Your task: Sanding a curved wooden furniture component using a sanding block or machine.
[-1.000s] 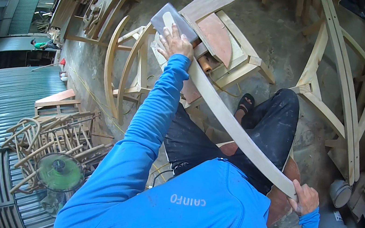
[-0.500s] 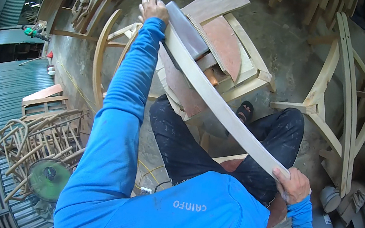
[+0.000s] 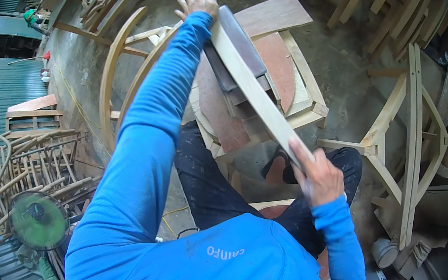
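Note:
A long, pale, gently curved wooden rail [image 3: 247,80] runs slantwise from the far left down to the right. My right hand [image 3: 320,176] is closed around its near end, thumb on top. Toward the far end, my left hand [image 3: 197,5] lies on the rail with its fingers spread over the left edge. The rail rests along a grey flat-topped block [image 3: 241,41], which may be part of an upturned sanding tool. Under this sits a makeshift stand with a reddish board [image 3: 276,61] and a wooden frame [image 3: 317,96]. The rail hides part of the block.
A curved wooden frame [image 3: 113,65] stands left of the stand, another [image 3: 408,144] on the right. Stacked chair parts [image 3: 23,162] and a green fan [image 3: 38,219] are at the lower left. Timber pieces [image 3: 392,20] line the far right. A person in green [image 3: 33,19] is far left.
The rail has slid away from me toward the far left. My right hand has come inward and forward with its near end. My left hand now lies farther from the rail's far tip.

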A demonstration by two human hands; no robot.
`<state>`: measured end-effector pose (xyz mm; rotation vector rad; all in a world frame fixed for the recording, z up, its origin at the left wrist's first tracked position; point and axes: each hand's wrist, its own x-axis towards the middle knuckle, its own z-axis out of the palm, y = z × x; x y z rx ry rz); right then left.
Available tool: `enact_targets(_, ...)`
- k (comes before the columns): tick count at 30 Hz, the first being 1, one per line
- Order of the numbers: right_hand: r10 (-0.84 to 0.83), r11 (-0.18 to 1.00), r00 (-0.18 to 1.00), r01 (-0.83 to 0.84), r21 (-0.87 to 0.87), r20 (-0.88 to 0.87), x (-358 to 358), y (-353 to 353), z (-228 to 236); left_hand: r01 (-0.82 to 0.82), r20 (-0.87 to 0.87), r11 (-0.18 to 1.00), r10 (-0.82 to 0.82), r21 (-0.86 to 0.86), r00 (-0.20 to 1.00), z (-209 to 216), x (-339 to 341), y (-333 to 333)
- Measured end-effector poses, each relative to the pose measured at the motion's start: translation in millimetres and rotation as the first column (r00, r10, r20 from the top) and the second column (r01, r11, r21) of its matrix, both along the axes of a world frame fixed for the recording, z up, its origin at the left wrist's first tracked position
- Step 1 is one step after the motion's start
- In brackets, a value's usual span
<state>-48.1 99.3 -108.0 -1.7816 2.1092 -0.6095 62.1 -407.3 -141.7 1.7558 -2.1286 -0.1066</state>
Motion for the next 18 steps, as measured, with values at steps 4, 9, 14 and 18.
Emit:
enact_targets(4, -0.017, 1.0, 1.0, 0.017, 0.018, -0.012, 1, -27, -6, 0.015, -0.032, 0.998, -0.013, 0.055, 0.999, 4, -15, 96)
enact_targets(9, 0.074, 0.997, 0.996, -0.075, 0.013, 0.051, 1, 33, -13, 0.003, -0.033, 0.998, -0.001, 0.067, 0.999, -2, 5, 187)
enact_targets(14, 0.11, 0.993, 0.986, -0.114, 0.023, 0.129, 0, 143, -9, 0.002, -0.01, 0.993, -0.001, 0.117, 1.0, -1, 17, 309)
enact_targets(18, 0.085, 0.994, 0.979, -0.096, 0.052, 0.187, 0, 171, -7, 0.026, -0.013, 0.998, -0.025, 0.065, 1.0, -8, 3, 342)
